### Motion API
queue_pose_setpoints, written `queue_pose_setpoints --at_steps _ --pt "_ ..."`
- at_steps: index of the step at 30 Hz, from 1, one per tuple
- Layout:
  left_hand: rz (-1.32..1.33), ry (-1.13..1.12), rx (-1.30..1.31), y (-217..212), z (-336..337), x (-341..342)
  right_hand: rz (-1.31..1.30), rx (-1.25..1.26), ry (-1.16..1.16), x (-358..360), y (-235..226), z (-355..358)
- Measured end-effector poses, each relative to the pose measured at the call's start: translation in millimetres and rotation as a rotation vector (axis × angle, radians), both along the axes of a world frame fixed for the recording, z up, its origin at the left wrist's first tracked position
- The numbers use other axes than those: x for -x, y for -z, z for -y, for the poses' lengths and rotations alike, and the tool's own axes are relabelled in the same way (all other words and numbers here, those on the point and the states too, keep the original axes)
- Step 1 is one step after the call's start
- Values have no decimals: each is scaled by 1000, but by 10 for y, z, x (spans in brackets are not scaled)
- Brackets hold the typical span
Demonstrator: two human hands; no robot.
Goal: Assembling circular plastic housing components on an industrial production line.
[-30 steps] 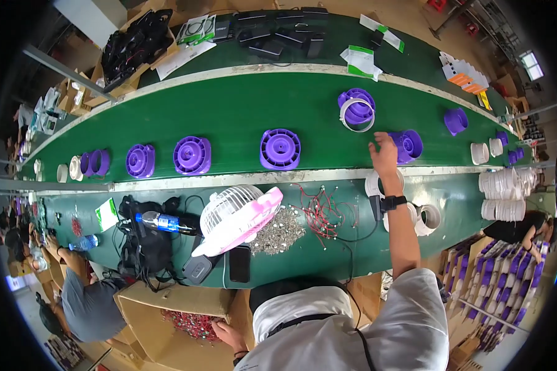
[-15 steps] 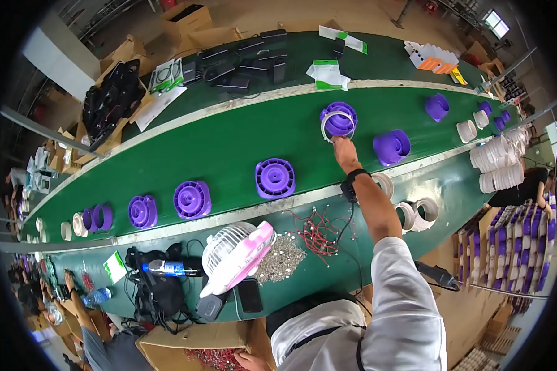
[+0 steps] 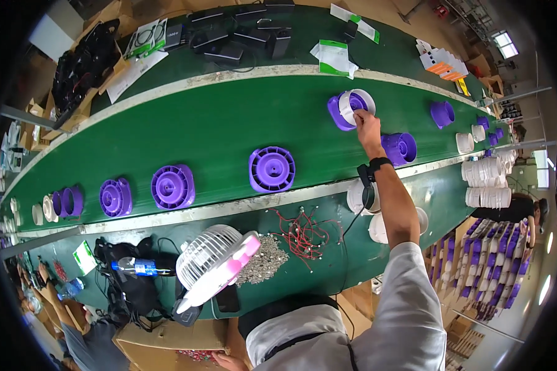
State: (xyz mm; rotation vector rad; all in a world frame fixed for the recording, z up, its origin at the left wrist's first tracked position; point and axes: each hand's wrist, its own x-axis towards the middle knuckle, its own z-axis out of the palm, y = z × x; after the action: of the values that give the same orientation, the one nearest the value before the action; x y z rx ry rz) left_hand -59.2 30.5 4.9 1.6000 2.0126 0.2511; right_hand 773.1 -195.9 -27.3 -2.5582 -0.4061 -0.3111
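My right hand (image 3: 368, 128) reaches over the green conveyor and pinches the lower edge of a white plastic ring (image 3: 370, 99). The ring is tilted and overlaps the right side of a purple round plastic housing (image 3: 336, 114); I cannot tell whether they touch. Just right of my wrist lies another purple housing (image 3: 400, 148). My left hand (image 3: 228, 361) shows only in part at the lower edge, by a cardboard box (image 3: 167, 337) holding red wires (image 3: 195, 355). How its fingers are set is not clear.
Several purple housings, one a slotted round piece (image 3: 272, 169), line the belt. On the near bench are a white-and-pink fan (image 3: 213, 266), a pile of small metal parts (image 3: 263, 263), red wires (image 3: 300, 238) and a black bag (image 3: 127, 290). Stacked white rings (image 3: 486, 179) stand at right.
The view has shifted. The white ring in my right hand has turned and moved to the right side of the purple housing. My left hand stays by the box.
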Motion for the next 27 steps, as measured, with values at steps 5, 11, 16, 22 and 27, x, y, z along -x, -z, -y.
queue_pose_setpoints --at_steps 5,11,16,22,27 --pt "-76 83 -37 54 130 158 -23 -8 -48 -46 35 71" --pt "-61 150 -24 229 90 398 -47 -29 -40 -143 19 275" --pt "-102 143 -47 286 104 589 -53 -31 -49 -174 81 195" --pt "-106 185 -21 169 33 393 50 10 12 -141 49 370" --pt "-115 180 -15 168 6 432 84 45 41 -138 84 340"
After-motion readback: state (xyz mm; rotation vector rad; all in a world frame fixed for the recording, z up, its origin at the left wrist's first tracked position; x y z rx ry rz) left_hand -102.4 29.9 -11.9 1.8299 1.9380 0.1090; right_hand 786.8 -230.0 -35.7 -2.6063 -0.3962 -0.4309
